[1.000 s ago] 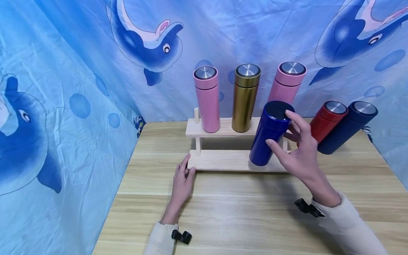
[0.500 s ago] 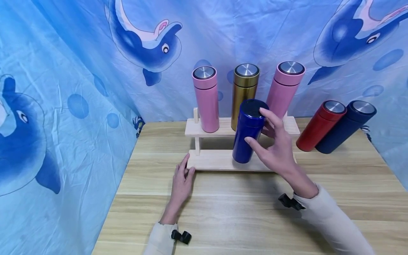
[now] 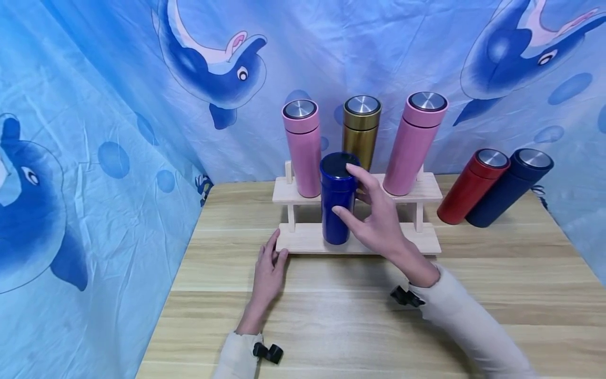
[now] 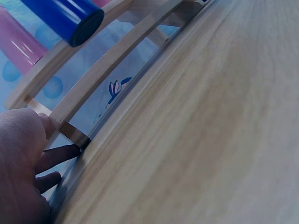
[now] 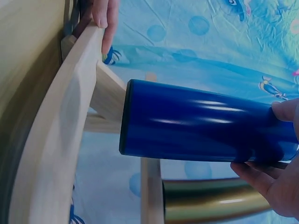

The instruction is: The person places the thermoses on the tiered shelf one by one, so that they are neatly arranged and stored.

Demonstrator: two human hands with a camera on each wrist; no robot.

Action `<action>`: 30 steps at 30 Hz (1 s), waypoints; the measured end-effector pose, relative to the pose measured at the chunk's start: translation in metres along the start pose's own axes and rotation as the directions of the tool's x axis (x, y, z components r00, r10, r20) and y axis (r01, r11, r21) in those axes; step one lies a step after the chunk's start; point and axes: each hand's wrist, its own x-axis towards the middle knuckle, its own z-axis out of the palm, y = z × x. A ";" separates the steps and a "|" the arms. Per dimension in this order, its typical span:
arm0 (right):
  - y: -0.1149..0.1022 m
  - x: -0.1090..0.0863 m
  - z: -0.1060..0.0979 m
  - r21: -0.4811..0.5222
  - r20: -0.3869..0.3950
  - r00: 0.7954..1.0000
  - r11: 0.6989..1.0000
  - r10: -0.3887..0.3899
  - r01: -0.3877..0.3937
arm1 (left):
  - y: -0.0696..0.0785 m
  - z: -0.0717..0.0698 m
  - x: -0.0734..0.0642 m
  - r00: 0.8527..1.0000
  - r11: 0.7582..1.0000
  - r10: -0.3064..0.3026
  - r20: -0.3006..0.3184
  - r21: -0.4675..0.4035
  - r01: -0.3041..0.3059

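Note:
In the head view my right hand (image 3: 376,221) holds a glossy blue thermos flask (image 3: 337,202) near its top, thumb on the front and fingers around the lid. In the right wrist view the blue flask's base hangs apart from the lower board of a two-tier wooden rack (image 3: 303,238). My left hand (image 3: 269,273) grips the left end of that lower board between thumb and fingers; the left wrist view shows some fingers below the board. On the upper tier stand a pink flask (image 3: 305,158), a gold flask (image 3: 362,131), partly hidden, and another pink flask (image 3: 414,150).
Right of the rack, a red flask (image 3: 471,184) and a dark navy flask (image 3: 508,187) stand on the wooden table (image 3: 331,316). Behind and to the left hangs a blue cloth (image 3: 118,221) with dolphin prints.
My right hand has carried the blue flask leftward, from the rack's right side to in front of the gap between the left pink and gold flasks. The left hand has stayed at the rack's end.

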 end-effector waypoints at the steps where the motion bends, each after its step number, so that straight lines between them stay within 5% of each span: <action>1: 0.001 0.001 0.004 0.006 0.001 1.000 1.000 0.001 -0.001 | 0.000 0.000 0.000 1.000 1.000 -0.004 0.000 -0.003 0.004; 30: 0.011 0.012 0.064 0.076 0.029 0.999 0.997 0.027 -0.029 | 0.000 0.000 0.002 1.000 1.000 0.010 0.005 0.014 -0.010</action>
